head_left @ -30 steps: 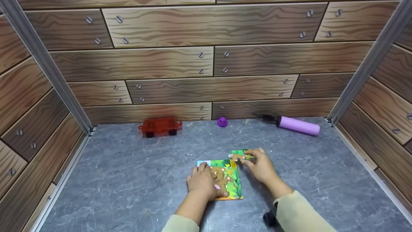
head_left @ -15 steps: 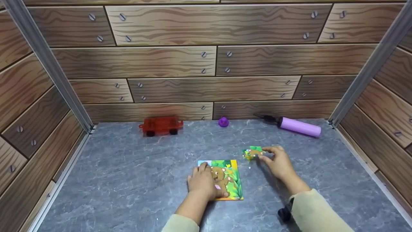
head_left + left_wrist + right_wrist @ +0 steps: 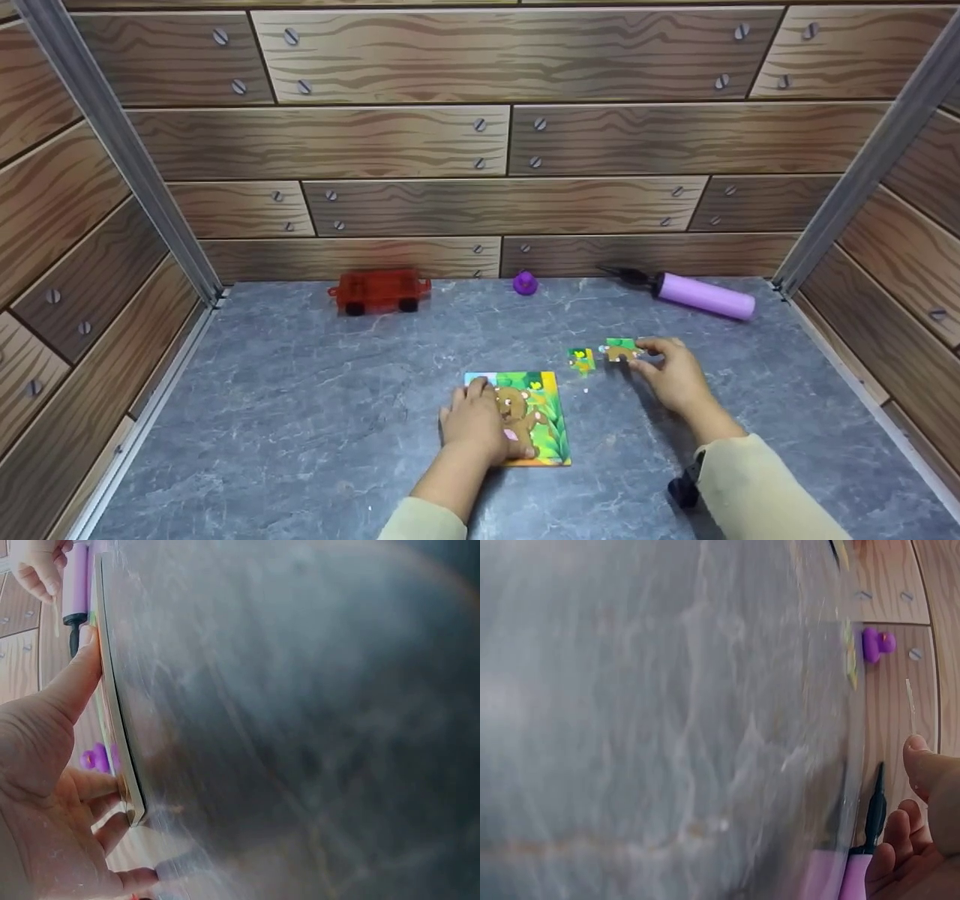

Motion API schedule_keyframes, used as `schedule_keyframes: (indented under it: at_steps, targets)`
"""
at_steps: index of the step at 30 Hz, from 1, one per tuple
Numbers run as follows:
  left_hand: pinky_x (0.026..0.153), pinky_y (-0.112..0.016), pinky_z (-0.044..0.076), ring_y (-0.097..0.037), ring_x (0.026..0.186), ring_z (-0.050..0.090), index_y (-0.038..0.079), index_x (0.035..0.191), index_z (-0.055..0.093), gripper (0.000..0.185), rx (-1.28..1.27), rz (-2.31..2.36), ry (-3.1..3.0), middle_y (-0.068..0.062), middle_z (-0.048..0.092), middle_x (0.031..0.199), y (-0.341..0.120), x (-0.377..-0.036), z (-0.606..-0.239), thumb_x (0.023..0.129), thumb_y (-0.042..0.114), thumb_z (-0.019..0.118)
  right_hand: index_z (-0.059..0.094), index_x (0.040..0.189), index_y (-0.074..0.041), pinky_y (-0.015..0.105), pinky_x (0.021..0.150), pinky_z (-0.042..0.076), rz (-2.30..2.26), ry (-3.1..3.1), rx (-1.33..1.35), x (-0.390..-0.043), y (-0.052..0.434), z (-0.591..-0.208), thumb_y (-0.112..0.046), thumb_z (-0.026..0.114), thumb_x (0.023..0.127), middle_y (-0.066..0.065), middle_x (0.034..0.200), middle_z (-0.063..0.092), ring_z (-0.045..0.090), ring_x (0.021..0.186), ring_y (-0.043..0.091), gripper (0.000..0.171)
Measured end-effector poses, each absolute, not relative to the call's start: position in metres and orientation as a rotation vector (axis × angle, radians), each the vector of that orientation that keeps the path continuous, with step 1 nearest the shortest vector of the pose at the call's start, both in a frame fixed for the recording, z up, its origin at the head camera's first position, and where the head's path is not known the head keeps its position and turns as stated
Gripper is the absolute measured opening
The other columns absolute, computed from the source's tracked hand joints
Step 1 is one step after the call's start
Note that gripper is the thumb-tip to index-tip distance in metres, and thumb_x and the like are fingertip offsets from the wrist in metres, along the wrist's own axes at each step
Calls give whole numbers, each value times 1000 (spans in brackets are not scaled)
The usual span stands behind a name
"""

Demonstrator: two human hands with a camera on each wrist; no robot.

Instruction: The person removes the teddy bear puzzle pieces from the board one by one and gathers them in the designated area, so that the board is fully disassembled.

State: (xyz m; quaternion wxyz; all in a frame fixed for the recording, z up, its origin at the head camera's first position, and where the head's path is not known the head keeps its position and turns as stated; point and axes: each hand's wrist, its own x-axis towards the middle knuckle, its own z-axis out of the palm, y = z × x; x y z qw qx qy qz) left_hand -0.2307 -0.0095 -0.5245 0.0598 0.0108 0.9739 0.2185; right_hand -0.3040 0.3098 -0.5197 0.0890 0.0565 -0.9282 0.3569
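Bear jigsaw piece (image 3: 616, 350) is in the grip of the right hand (image 3: 675, 379): thumb and forefinger pinch its right end, and the rest juts out to the left. Just left of it, apart from it, a yellow-and-green jigsaw piece (image 3: 580, 358) lies on the bench (image 3: 337, 435). Nearer and farther left is the bear picture board (image 3: 553, 427), with the left hand (image 3: 472, 424) resting across its left part, fingers spread and reaching toward the far edge.

Only the head view shows the printed faces of the 2 pieces clearly. The right wrist view has the bear piece edge-on, a thin pale strip held clear of the bench, with 3 other fingers folded and not touching it. The left wrist view reveals the board's thick side edge, with the thumb and fingertips against the board at well-separated spots.

Along the far side stand a red toy wagon (image 3: 380, 290) at left and a purple toy duck (image 3: 525, 283) near the middle; a lilac hand pump (image 3: 706, 296) with a black nozzle lies at right. The right wrist view also shows an orange-red spot on the duck.
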Motion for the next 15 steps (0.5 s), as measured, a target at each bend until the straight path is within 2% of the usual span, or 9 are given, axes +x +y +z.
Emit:
schedule_keyframes:
  at_steps: [3,15]
  targets:
    - [114,-67,37,-37,147,37,1,156,48,126,19,659,2921,-9,44,162,-9,-232,-524,60,66,97,68,131,8,62,99,50,1053,-2778,163,-306,314,-521,-8,75,98,31,122,62,60,116,46,37]
    - [113,-65,38,-37,148,38,2,153,53,123,36,662,2966,-9,45,161,-10,-230,-527,57,64,99,66,133,9,67,105,45,1001,-2883,113,-311,324,-528,-15,75,100,34,125,61,58,120,52,42]
